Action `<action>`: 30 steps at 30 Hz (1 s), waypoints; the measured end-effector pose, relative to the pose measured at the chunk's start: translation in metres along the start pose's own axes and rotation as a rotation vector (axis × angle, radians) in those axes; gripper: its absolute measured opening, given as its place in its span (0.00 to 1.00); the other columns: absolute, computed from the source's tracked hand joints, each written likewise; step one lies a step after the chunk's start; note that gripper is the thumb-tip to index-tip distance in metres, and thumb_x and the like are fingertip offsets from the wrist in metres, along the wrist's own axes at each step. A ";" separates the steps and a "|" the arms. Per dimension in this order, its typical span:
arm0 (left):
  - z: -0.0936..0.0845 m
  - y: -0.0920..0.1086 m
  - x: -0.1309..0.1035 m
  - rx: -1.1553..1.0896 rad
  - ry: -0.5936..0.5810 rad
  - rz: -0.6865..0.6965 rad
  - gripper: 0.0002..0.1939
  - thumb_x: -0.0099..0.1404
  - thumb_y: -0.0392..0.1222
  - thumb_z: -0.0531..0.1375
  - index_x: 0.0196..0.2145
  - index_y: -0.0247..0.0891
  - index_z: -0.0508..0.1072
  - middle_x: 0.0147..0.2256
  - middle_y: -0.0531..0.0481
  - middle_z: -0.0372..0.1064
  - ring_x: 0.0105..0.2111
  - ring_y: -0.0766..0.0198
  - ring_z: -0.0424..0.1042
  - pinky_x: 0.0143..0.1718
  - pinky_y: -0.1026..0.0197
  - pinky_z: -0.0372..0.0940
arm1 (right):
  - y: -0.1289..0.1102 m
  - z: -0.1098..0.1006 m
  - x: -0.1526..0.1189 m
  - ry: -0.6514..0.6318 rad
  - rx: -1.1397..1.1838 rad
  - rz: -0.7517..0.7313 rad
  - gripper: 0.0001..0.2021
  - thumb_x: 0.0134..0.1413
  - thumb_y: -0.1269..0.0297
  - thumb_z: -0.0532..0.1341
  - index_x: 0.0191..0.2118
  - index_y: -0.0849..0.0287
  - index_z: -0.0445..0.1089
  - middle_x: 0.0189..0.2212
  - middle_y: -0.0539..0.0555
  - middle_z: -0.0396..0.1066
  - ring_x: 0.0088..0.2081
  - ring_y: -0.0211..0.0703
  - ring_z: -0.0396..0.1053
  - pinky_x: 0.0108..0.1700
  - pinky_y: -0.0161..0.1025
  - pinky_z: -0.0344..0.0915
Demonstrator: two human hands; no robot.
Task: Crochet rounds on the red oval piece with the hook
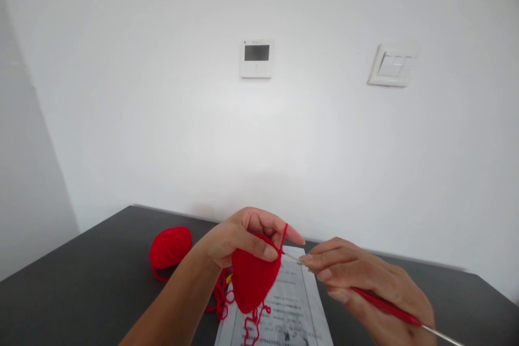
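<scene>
On the bench (101,270), the yarn ball (172,247) lies left of the paper sheet (298,303), yarn strands (221,297) between them. Above the sheet, the crocheted piece (255,281) is in the left grip (239,235); the hook (385,307) runs from the piece's right edge into the right grip (365,273). Behind the bench is the wall (182,119), with a control panel (257,59) left of a switch (393,66).

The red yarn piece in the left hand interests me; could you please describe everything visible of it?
The red yarn piece is solid red and looks soft and closely worked, rounded in outline and narrowing toward the bottom. The left hand grips its top, thumb in front, so it hangs in front of the printed sheet. A red strand rises from its upper right edge to the index finger. There the red-handled tool meets the piece; the tool's tip is hard to make out.
</scene>
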State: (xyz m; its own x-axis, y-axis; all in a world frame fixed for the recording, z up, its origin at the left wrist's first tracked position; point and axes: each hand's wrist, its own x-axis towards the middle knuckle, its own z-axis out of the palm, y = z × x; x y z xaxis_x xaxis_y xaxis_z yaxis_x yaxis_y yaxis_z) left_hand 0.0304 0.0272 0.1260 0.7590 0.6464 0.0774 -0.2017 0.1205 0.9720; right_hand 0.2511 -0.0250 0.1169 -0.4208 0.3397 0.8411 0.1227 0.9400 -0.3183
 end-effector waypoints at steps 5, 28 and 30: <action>0.002 0.001 -0.001 0.027 0.025 -0.007 0.17 0.45 0.37 0.68 0.36 0.34 0.79 0.22 0.52 0.66 0.18 0.73 0.61 0.19 0.68 0.50 | -0.001 -0.001 0.000 -0.003 0.102 0.033 0.08 0.57 0.72 0.59 0.41 0.55 0.72 0.35 0.57 0.78 0.37 0.48 0.76 0.38 0.44 0.75; 0.020 -0.002 0.003 0.213 0.212 0.065 0.15 0.52 0.34 0.65 0.40 0.38 0.77 0.29 0.51 0.72 0.28 0.69 0.68 0.33 0.65 0.60 | 0.004 0.012 0.001 -0.012 -0.310 -0.085 0.08 0.58 0.74 0.57 0.40 0.58 0.71 0.40 0.59 0.76 0.44 0.44 0.74 0.42 0.38 0.74; 0.023 -0.002 0.003 0.208 0.253 0.088 0.15 0.52 0.33 0.65 0.40 0.39 0.77 0.29 0.52 0.71 0.27 0.70 0.67 0.33 0.66 0.60 | 0.005 0.011 -0.002 0.026 -0.284 -0.048 0.08 0.58 0.74 0.57 0.38 0.58 0.71 0.39 0.58 0.76 0.42 0.43 0.74 0.41 0.36 0.74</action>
State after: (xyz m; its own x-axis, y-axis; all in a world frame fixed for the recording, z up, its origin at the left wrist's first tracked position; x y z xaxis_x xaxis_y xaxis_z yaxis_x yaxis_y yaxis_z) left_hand 0.0470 0.0114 0.1289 0.5616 0.8169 0.1311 -0.1091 -0.0840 0.9905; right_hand 0.2426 -0.0210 0.1091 -0.4093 0.2918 0.8645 0.3514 0.9248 -0.1458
